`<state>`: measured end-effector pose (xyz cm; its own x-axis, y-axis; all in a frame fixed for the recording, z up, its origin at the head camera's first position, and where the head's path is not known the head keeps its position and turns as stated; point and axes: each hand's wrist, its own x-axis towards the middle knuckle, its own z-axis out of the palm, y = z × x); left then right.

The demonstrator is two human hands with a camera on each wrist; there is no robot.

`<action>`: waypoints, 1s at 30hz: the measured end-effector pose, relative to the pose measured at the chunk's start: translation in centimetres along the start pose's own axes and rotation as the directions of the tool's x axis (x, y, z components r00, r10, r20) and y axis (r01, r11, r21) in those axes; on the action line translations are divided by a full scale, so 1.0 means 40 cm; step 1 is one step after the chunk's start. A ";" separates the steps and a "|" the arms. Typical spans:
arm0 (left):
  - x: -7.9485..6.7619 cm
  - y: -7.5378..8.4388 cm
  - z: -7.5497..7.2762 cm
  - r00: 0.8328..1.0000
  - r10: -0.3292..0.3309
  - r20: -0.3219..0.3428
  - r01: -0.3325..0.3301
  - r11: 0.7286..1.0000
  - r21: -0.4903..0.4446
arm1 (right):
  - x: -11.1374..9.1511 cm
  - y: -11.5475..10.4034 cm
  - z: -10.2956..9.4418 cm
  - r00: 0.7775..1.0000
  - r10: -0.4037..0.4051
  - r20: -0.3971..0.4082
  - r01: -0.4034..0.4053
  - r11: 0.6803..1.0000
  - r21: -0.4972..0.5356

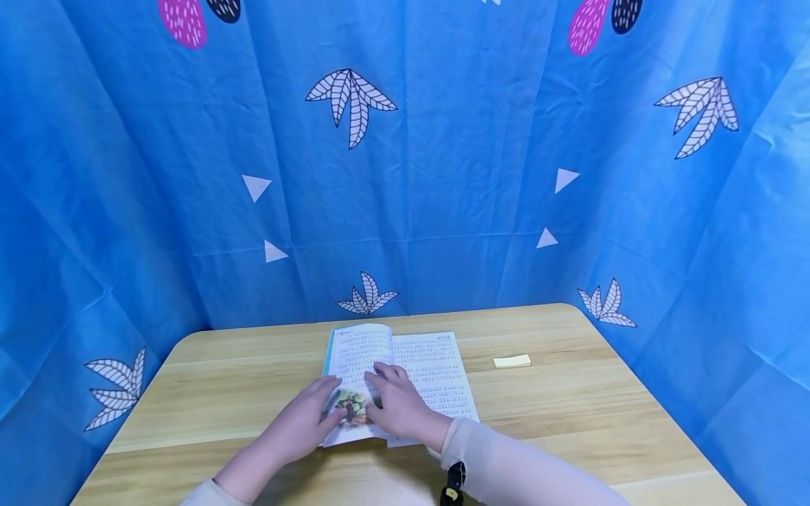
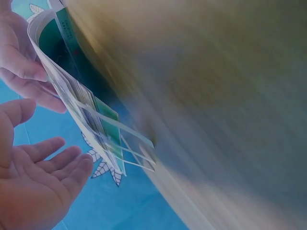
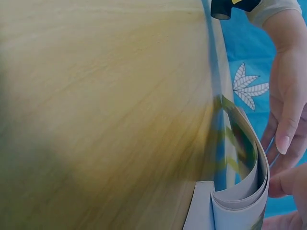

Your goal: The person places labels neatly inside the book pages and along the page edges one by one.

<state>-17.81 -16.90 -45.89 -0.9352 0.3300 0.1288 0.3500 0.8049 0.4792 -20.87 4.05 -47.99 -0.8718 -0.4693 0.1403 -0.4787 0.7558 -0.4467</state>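
An open book [image 1: 436,372] with printed lines lies on the table, its left-hand pages curving up from the spine. My left hand [image 1: 306,418] is at the lower left edge of these pages, fingers loosely spread. Across the lower middle, my right hand [image 1: 401,407] rests on the page with fingers relaxed, beside a colour picture [image 1: 351,405] of what looks like vegetables. In the left wrist view, the book's page edges [image 2: 91,115] fan apart near the left fingertips. The right wrist view shows the pages [image 3: 242,203] bent in a curl beside both hands.
A small pale yellow block [image 1: 512,361] lies on the wooden table [image 1: 569,400] right of the book. Blue patterned curtain [image 1: 443,176] hangs behind the table and along both sides. A black band [image 1: 453,481] shows at my right sleeve.
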 end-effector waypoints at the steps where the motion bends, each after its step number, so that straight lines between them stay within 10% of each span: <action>1: 0.002 0.001 0.003 1.000 0.003 0.009 -0.003 1.000 -0.005 | 0.000 0.000 0.000 1.000 0.001 0.005 -0.001 1.000 0.000; 30: 0.040 0.013 0.056 0.984 0.007 0.180 -0.006 1.000 -0.004 | 0.005 -0.002 -0.012 0.999 -0.001 0.038 0.002 0.999 -0.050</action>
<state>-19.01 -14.84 -47.36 -0.9078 0.4186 -0.0262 0.3554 0.8008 0.4820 -21.08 4.11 -47.49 -0.8670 -0.4868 0.1068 -0.4855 0.7767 -0.4012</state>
